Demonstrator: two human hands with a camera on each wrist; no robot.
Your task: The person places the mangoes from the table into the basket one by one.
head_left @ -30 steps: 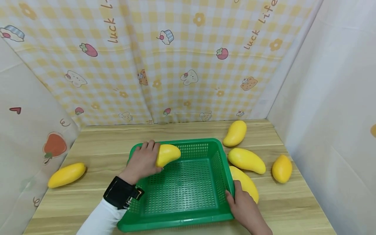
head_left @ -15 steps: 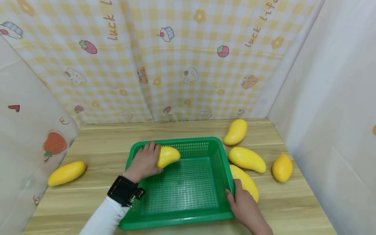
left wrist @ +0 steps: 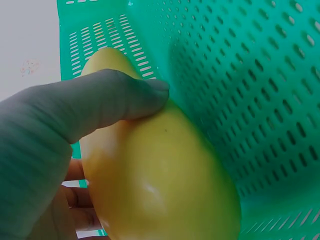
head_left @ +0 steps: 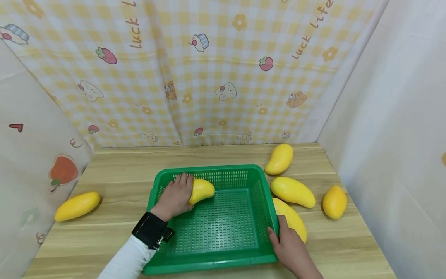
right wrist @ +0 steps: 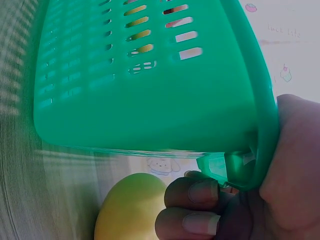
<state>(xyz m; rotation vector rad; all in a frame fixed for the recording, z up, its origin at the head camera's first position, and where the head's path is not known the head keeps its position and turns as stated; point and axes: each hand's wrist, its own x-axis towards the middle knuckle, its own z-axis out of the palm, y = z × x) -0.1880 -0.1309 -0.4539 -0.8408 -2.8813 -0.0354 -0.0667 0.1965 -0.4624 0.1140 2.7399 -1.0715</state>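
Gripping the near right corner of a green slotted basket (head_left: 212, 261), a person's right hand (head_left: 290, 250) curls its fingers (right wrist: 200, 192) under the rim with the thumb over the top edge, the right wrist view shows. Just outside the basket's right wall, touching that hand, lies a yellow mango (head_left: 290, 219) on the wooden table (head_left: 115, 170). Inside the basket, at its far left corner, the left hand (head_left: 175, 195) holds another mango (head_left: 202, 190) low against the mesh floor; the left wrist view shows the thumb (left wrist: 100, 102) pressed over the fruit and the fingers wrapped beneath it. A black wrist strap (head_left: 151, 230) and white sleeve (head_left: 122, 263) cross the basket's near left edge. To the basket's right rest three more mangoes: one (head_left: 292, 191) just beside the wall, one (head_left: 335, 201) farther right, and one (head_left: 279, 159) off the far right corner. A sixth mango (head_left: 77, 205) lies well to the basket's left. Beyond the basket hangs a yellow checked cloth (head_left: 223, 69)
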